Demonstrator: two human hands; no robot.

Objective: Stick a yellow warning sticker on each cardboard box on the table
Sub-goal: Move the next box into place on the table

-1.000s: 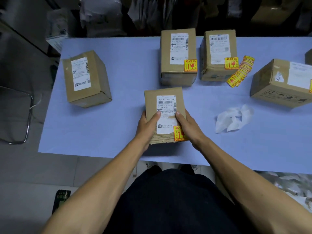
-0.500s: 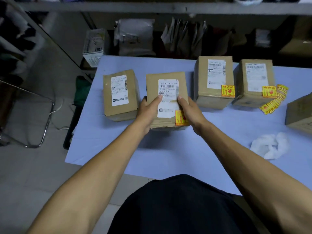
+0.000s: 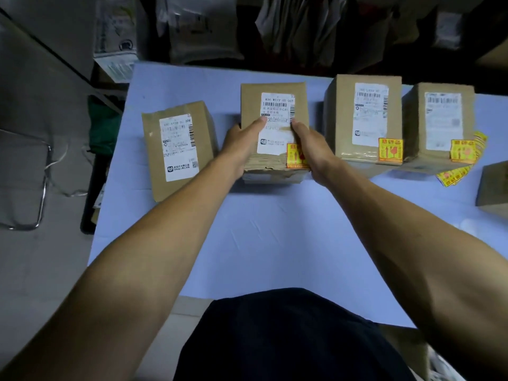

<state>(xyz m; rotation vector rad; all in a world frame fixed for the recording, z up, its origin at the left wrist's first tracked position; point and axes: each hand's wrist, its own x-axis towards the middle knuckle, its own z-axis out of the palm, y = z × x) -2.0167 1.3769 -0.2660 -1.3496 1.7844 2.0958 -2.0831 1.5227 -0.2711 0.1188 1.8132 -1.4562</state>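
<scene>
Both hands grip a small cardboard box (image 3: pixel 275 105) with a white label and a yellow warning sticker (image 3: pixel 295 156) at its near right corner. My left hand (image 3: pixel 242 144) holds its left side, my right hand (image 3: pixel 310 148) its right side, thumbs on top. To its right stand two boxes with yellow stickers, one (image 3: pixel 362 116) next to it and another (image 3: pixel 439 125) further right. At the left lies a box (image 3: pixel 178 149) with only a white label. A strip of yellow stickers (image 3: pixel 456 173) lies beside the far right box.
The boxes rest on a pale blue table (image 3: pixel 275 229). Another cardboard box (image 3: pixel 493 188) is cut off at the right edge. Bags and parcels (image 3: pixel 203 26) crowd the shelf behind the table. A metal chair frame (image 3: pixel 41 188) stands on the floor at the left.
Both hands have carried the stickered box away from the table's near edge to the far row, between the unstickered left box and the two stickered boxes. The camera has turned left.
</scene>
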